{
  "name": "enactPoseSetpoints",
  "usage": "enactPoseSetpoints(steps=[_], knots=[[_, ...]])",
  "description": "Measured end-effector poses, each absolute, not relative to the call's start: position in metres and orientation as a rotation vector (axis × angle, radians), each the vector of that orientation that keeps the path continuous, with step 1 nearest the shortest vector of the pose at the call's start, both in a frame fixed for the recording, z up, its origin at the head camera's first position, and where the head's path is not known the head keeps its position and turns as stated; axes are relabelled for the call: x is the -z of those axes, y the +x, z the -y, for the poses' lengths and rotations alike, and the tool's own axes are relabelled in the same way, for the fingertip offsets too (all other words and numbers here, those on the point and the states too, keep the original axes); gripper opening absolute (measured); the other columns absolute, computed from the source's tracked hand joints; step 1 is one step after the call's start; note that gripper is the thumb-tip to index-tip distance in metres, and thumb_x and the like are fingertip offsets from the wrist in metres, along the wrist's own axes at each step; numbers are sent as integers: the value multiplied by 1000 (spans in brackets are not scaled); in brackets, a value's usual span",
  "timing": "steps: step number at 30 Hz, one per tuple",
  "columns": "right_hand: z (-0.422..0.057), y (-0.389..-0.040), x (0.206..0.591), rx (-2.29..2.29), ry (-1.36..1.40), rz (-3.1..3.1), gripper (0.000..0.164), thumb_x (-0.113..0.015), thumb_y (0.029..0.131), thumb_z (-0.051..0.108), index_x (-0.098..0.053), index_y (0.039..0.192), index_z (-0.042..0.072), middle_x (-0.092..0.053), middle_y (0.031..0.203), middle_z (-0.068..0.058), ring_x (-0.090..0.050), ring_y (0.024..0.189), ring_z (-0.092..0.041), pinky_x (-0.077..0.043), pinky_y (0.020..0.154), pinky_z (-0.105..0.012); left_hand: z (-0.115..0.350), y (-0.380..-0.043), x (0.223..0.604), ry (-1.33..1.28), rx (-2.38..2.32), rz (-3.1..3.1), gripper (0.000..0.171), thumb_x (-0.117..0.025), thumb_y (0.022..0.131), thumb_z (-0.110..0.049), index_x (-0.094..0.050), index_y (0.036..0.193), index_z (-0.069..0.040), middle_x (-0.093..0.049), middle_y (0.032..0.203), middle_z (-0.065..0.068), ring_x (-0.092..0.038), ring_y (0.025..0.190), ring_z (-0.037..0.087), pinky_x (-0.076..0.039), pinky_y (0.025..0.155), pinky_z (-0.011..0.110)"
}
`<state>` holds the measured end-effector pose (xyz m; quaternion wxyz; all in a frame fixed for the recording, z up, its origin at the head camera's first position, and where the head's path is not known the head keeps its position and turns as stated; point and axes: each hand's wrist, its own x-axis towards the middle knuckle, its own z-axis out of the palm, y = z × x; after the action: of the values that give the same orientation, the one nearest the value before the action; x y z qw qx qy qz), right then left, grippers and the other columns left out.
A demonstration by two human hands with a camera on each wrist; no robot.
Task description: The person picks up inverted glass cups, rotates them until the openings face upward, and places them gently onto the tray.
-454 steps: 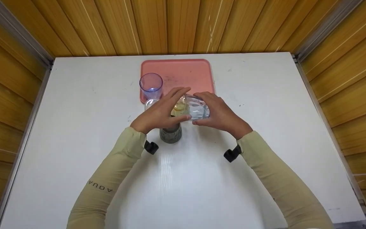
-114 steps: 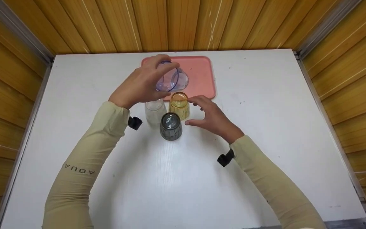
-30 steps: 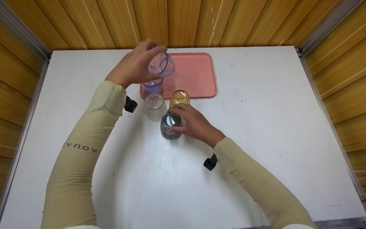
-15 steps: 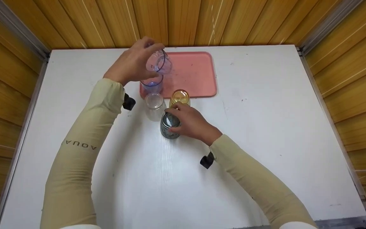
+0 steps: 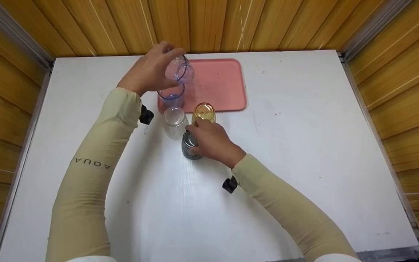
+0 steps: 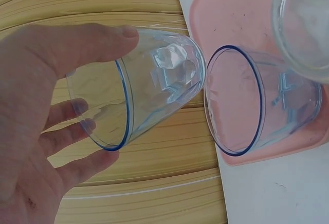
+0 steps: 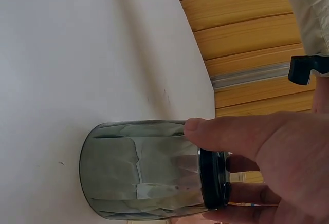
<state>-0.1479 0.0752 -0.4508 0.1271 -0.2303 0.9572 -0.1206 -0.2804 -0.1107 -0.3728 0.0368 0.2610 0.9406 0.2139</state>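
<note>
My left hand [image 5: 149,71] holds a blue-rimmed clear tumbler [image 6: 164,80] by its rim end, thumb on one side and fingers on the other. The tumbler is tilted over the left part of the pink tray [image 5: 224,87]. Just below it, a second blue-rimmed tumbler [image 5: 172,100] stands mouth up on the tray's front left corner. With thumb and fingers, my right hand [image 5: 213,140] grips the base end of a dark grey glass [image 7: 139,167], which sits upside down on the table. Part of that glass is hidden by the hand in the head view.
An upturned clear glass [image 5: 174,127] stands left of the grey one. Behind the right hand is an upturned yellow glass [image 5: 204,110], close to the tray's front edge. The white table [image 5: 304,127] ends at wood-panelled walls [image 5: 209,25].
Over the last second my left hand shifts slightly left and back with the tumbler. My right hand, near the yellow glass earlier, is now on the grey glass and has edged left.
</note>
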Motion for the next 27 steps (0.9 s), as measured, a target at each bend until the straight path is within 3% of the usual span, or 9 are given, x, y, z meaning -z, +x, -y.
enactPoseSetpoints(steps=[13,27], knots=[[-71,-152,449,283,-689,-2804,61,-85,71,31,-63,125,14,-56,112,-8,-57,101,-23,-52,82,-43,106,-293,375,801,-656,-2894,84,-80,77,-19,-37,147,-36,-37,147,6,-41,134,27,-43,108,48],[-71,-152,450,269,-726,-2844,55,-87,67,30,-67,115,13,-58,108,-7,-59,95,-23,-54,76,-42,102,-303,382,816,-647,-2924,79,-81,76,-21,-42,145,-31,-38,146,8,-45,131,29,-44,107,49]])
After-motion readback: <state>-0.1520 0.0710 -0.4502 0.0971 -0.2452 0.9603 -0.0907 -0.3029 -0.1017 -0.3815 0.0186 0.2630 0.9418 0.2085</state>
